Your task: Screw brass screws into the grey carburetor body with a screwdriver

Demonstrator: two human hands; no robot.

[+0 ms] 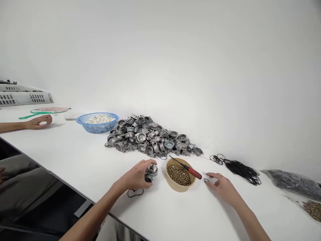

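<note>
I'm looking across a long white table that runs against a plain, pale wall. My left hand grips a grey metal housing above the near part of the surface, just left of a tan bowl of brass-coloured pieces; a black cord loop lies below that hand. A red-handled screwdriver rests across the bowl. My right hand is beyond it, thumb and forefinger a little apart beside a small black band; I can't tell whether it's pinched. Along the wall sit a heap of similar housings, a blue basket with white pieces, and, to the right, black cords and a clear bag. Far left, a co-worker's hand rests near a white slotted crate.
</note>
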